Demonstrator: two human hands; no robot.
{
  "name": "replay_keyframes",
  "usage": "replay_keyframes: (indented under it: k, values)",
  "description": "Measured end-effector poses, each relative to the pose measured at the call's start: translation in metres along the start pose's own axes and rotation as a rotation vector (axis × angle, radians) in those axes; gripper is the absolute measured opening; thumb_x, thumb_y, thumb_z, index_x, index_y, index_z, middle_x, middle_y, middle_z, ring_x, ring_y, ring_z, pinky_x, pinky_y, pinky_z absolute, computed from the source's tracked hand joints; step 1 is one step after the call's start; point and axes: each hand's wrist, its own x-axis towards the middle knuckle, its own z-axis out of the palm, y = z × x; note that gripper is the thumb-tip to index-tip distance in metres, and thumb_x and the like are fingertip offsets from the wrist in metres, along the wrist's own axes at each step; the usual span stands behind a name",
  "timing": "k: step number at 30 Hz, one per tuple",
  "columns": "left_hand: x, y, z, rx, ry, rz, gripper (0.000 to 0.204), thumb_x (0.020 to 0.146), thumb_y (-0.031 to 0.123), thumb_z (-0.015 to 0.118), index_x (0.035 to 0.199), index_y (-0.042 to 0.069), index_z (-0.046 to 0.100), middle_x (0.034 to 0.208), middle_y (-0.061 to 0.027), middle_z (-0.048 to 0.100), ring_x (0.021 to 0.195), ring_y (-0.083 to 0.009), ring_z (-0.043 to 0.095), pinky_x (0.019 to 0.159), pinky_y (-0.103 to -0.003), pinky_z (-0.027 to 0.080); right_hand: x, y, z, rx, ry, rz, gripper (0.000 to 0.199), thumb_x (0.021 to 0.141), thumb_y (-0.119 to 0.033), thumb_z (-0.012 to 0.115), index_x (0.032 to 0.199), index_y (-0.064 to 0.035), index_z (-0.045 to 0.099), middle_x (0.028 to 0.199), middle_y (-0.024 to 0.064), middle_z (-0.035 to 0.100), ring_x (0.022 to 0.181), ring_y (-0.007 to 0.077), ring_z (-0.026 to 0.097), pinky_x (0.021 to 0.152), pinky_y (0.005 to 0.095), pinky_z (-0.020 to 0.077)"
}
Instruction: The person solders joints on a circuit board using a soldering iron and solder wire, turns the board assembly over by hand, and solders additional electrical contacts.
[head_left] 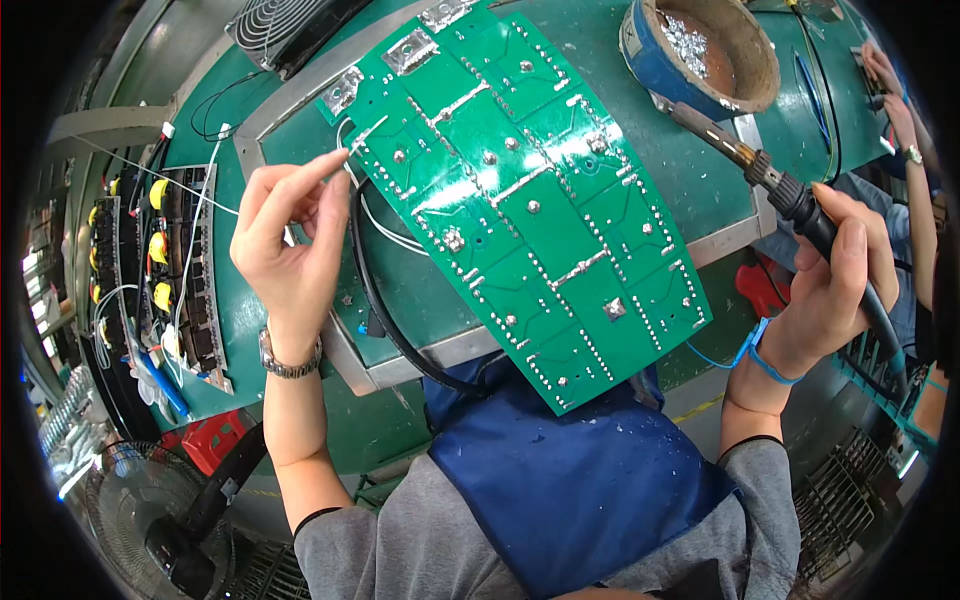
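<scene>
Partly, the circuit board (530, 200) hides black cable (375, 290).

The person wears a grey long-sleeved top with dark cuffs pushed up the forearms, a blue apron (580, 480) over the chest, a metal wristwatch (288, 362) on the left wrist and a blue wrist strap (762, 355) on the right.

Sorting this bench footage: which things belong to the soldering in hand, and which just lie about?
In use: green circuit board; solder wire in left hand; soldering iron in right hand; solder-scrap bowl.
Lying about: fan; component rack.
</scene>
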Motion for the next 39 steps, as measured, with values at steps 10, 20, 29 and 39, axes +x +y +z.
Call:
replay_keyframes:
  k: [10, 20, 29, 39]
  values:
    - [-0.002, -0.003, 0.005, -0.023, 0.016, -0.024, 0.021, 0.086, -0.001, 0.073, 0.106, 0.004, 0.075, 0.085, 0.001, 0.057, 0.066, -0.0017, 0.048, 0.055, -0.017, 0.037, -0.015, 0.004, -0.011, 0.048, 0.005, -0.04, 0.032, 0.091, -0.02, 0.055, 0.093, 0.0077, 0.071, 0.082, 0.0127, 0.068, 0.054, 0.0084, 0.051, 0.05, 0.0192, 0.0368]
    - [-0.004, -0.002, 0.01, -0.024, 0.026, 0.03, 0.02, 0.087, 0.001, 0.073, 0.107, 0.004, 0.075, 0.085, 0.0017, 0.058, 0.064, -0.001, 0.047, 0.054, -0.017, 0.037, -0.037, 0.009, -0.036, 0.063, 0.057, -0.011, 0.033, 0.091, -0.02, 0.054, 0.093, 0.0091, 0.071, 0.084, 0.0144, 0.068, 0.053, 0.0087, 0.052, 0.048, 0.0184, 0.0373]
    - [-0.003, 0.005, 0.009, -0.016, 0.056, 0.061, 0.02, 0.086, 0.001, 0.073, 0.104, 0.005, 0.076, 0.083, 0.0011, 0.06, 0.063, -0.001, 0.051, 0.054, -0.017, 0.039, -0.043, 0.007, -0.043, 0.106, 0.002, -0.018, 0.034, 0.091, -0.019, 0.052, 0.094, 0.0102, 0.069, 0.077, 0.0134, 0.066, 0.052, 0.0071, 0.05, 0.047, 0.0179, 0.0363]
    - [-0.039, 0.113, 0.018, -0.179, -0.297, 0.144, 0.026, 0.075, -0.002, 0.079, 0.099, 0.006, 0.075, 0.08, -0.0053, 0.06, 0.063, -0.015, 0.06, 0.054, -0.027, 0.048, 0.003, 0.014, -0.047, 0.194, -0.437, 0.053, 0.037, 0.087, -0.028, 0.058, 0.087, 0.0071, 0.069, 0.069, 0.0073, 0.062, 0.05, 0.005, 0.044, 0.046, 0.0196, 0.031]
